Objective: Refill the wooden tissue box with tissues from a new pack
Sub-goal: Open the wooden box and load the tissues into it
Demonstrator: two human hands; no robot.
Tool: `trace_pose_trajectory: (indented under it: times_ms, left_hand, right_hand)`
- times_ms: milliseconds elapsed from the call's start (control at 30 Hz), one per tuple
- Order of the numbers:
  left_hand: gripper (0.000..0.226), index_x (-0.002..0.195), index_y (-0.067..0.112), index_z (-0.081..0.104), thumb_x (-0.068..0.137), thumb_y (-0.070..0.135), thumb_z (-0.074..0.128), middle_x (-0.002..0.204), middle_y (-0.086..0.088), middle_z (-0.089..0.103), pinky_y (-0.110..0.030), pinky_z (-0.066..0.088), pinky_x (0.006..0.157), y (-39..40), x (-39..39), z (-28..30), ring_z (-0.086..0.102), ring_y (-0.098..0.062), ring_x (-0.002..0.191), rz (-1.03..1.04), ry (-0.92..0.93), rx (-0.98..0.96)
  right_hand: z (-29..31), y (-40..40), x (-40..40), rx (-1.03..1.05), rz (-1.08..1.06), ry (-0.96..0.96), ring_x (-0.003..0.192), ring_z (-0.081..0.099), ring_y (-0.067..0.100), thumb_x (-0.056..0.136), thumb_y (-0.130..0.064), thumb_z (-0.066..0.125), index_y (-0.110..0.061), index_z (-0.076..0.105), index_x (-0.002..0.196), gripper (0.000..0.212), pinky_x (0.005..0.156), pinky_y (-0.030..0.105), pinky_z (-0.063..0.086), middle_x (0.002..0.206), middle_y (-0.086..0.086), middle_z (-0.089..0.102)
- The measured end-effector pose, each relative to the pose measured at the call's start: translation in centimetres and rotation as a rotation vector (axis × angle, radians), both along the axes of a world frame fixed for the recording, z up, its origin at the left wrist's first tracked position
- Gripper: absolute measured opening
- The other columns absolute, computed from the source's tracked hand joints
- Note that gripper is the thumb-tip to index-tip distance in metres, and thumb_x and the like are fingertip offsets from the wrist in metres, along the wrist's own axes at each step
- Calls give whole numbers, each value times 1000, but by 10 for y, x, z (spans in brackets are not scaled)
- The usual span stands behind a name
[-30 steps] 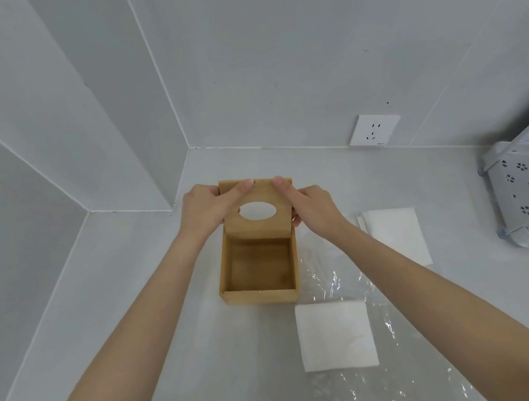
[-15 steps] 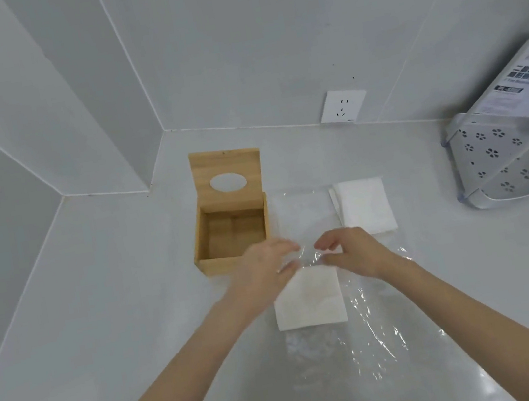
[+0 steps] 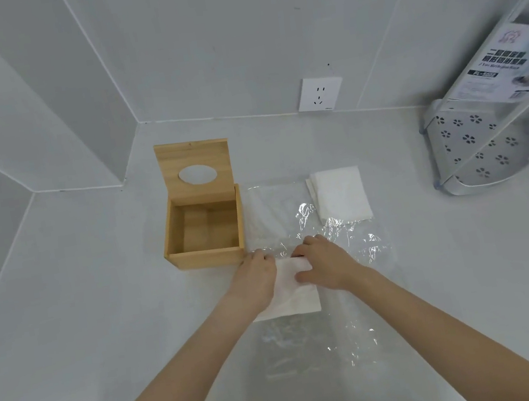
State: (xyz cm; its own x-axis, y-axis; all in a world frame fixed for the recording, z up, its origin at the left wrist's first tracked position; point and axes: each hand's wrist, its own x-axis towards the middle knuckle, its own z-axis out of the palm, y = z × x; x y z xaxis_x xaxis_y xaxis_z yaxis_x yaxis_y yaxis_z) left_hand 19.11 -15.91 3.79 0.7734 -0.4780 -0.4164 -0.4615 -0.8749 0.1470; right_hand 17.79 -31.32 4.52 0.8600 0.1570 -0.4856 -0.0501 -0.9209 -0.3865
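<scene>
White counter (image 3: 96,331) fills the frame, clear plastic wrap (image 3: 345,257) spread over its centre-right. Wooden tissue box (image 3: 204,234) centre-left, lid (image 3: 195,171) up, inside looks empty, so nothing loaded yet. Second tissue stack (image 3: 340,195) at upper right of the wrap, untouched. Near tissue stack (image 3: 293,294) at frame centre, just below-right of the box. Left hand (image 3: 256,279) and right hand (image 3: 327,266) both curled onto this stack's top edge, fingers pinching it; firm grip can't be confirmed. Left to do: both stacks into the box, lid shut.
</scene>
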Motion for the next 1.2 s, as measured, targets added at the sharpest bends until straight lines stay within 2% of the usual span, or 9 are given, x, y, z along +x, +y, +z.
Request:
trace_pose_trajectory:
  times_ms: [167, 300, 400, 500, 600, 700, 833, 1000, 1200]
  left_hand:
    - [31, 119, 1, 45, 90, 11, 47, 125, -16, 42, -35, 40, 92, 2, 1, 9, 43, -31, 117, -78, 17, 48]
    - [35, 119, 9, 50, 87, 22, 56, 121, -10, 45, -36, 41, 89, 14, 3, 31, 46, -27, 113, 2, 207, -135]
    - [16, 92, 25, 56, 80, 27, 66, 94, 3, 54, -26, 41, 69, 31, 10, 61, 52, -19, 90, 182, 413, -381]
    - [18, 71, 29, 55, 76, 26, 73, 73, 10, 53, -20, 33, 58, 52, 23, 94, 50, -11, 70, 291, 477, -538]
    - [27, 90, 15, 65, 69, 27, 75, 82, 6, 63, -16, 43, 62, 75, 38, 121, 59, -9, 75, 456, 576, -751]
    - [31, 102, 17, 67, 72, 13, 73, 91, 4, 75, -15, 54, 62, 99, 53, 130, 70, -10, 82, 655, 654, -1045]
    - [28, 104, 16, 63, 81, 0, 64, 80, 0, 77, -19, 59, 65, 123, 72, 122, 72, -11, 74, 863, 598, -1182]
    - [32, 105, 11, 56, 77, 4, 71, 85, -11, 70, -15, 57, 54, 131, 80, 99, 68, -18, 72, 1004, 413, -1075]
    - [16, 77, 16, 60, 74, 9, 74, 73, -10, 71, -10, 50, 53, 126, 87, 79, 64, -15, 65, 893, 92, -866]
  right_hand:
    - [4, -2, 1, 66, -14, 19, 97, 37, 19, 74, -19, 65, -10, 59, 109, 36, 75, 26, 34, 97, 0, 41]
    - [22, -11, -3, 314, -95, 136, 81, 49, 15, 70, -15, 70, -18, 58, 91, 24, 63, 22, 37, 94, -2, 51]
    - [49, -14, -2, 475, -132, 168, 63, 46, 9, 64, -18, 72, -25, 54, 74, 21, 56, 19, 33, 73, -7, 53]
    - [74, -9, 6, 623, -180, 126, 61, 52, 8, 72, -9, 74, -16, 60, 78, 17, 58, 17, 39, 65, -8, 58]
    - [98, 4, 21, 786, -250, 93, 59, 61, 3, 77, -3, 70, -13, 61, 82, 14, 56, 13, 48, 62, -11, 65]
    - [110, 21, 39, 934, -343, 91, 60, 66, 5, 80, -1, 66, -11, 62, 87, 12, 53, 18, 54, 63, -10, 69]
    - [104, 47, 61, 981, -518, 101, 58, 68, 8, 81, -7, 68, -3, 60, 100, 21, 51, 22, 56, 79, 4, 69]
    - [83, 72, 77, 896, -707, 123, 61, 66, 13, 85, -8, 63, -3, 58, 104, 21, 50, 21, 57, 85, 9, 66]
    - [67, 87, 87, 650, -768, -58, 71, 66, 24, 78, -7, 61, -7, 62, 89, 11, 61, 34, 58, 86, 11, 68]
